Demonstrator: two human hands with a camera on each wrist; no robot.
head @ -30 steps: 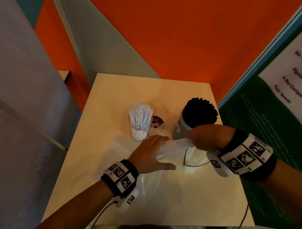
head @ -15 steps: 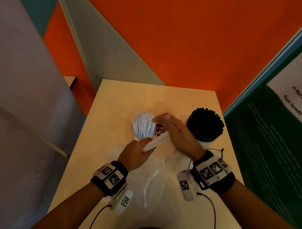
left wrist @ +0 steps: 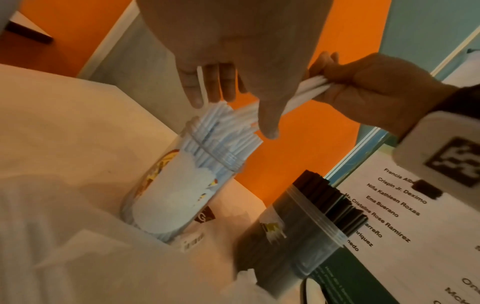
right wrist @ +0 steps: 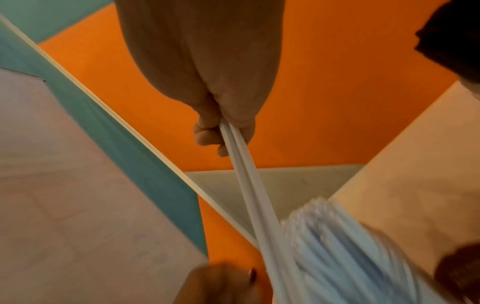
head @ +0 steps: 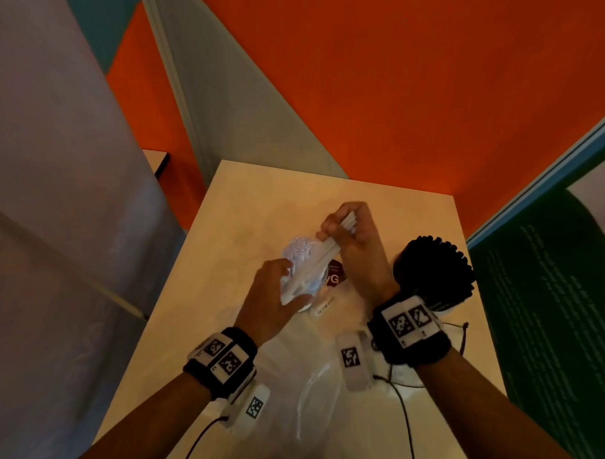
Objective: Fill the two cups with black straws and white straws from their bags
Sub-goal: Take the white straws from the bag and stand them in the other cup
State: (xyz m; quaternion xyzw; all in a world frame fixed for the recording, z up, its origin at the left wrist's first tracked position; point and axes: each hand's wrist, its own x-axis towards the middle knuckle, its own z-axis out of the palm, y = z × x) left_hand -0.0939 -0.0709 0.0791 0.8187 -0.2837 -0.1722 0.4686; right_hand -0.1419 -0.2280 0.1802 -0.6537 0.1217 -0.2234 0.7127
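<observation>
A clear cup [left wrist: 171, 197] packed with white straws [head: 300, 250] stands mid-table. To its right is a cup [left wrist: 298, 236] full of black straws [head: 433, 269]. My right hand [head: 356, 241] grips the upper end of a small bunch of white straws [head: 316, 266] and holds it slanted above the white cup. My left hand [head: 272, 292] holds the bunch's lower end beside the cup's top, thumb and fingers on either side. The right wrist view shows the bunch [right wrist: 249, 185] running down from my fingers [right wrist: 221, 123] past the cup's straws.
A crumpled clear plastic bag [head: 310, 383] lies on the cream table [head: 259, 203] in front of the cups, under my wrists. A green poster board [head: 553, 289] stands along the table's right edge. Orange and grey walls close the far side.
A second ago both hands were at the bag on the table. They have lifted a bunch of white straws to the white cup, and the right hand has raised its end higher.
</observation>
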